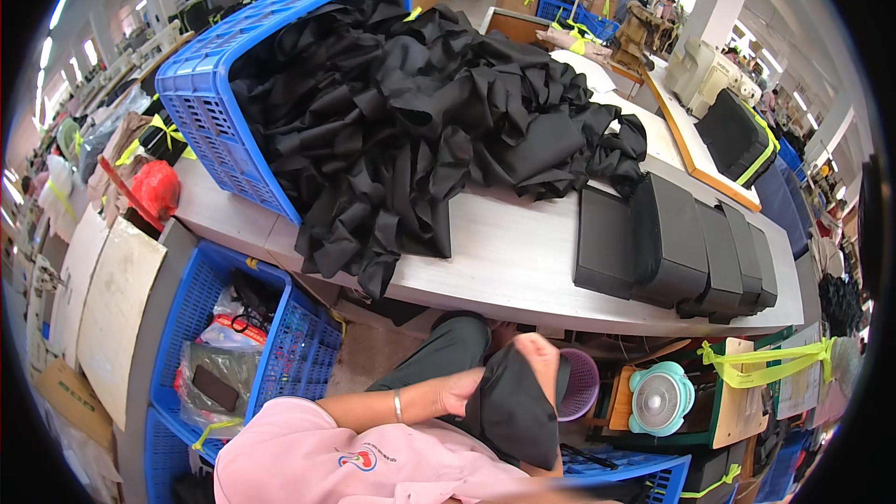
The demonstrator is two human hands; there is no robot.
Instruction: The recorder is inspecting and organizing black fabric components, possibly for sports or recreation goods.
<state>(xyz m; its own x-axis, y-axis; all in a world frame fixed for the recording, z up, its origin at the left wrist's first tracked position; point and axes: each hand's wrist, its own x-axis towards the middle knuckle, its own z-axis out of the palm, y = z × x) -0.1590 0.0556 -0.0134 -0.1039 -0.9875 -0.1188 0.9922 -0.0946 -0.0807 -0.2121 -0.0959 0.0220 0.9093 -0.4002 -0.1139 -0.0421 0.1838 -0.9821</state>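
Observation:
A black fabric piece hangs in front of my chest, just below the table's near edge. My right hand pinches its upper edge, fingers closed. At the left side of the cloth is my left hand, closed on it, with most of its fingers hidden behind the fabric. On the table, a large heap of loose black fabric pieces spills out of a tipped blue plastic crate. To the right of the heap lie neat overlapping stacks of black pieces.
The pale table curves across in front of me. Blue crates with bags and a phone stand at lower left. At lower right are a purple basket, a turquoise fan and another blue crate. A sewing machine sits beyond.

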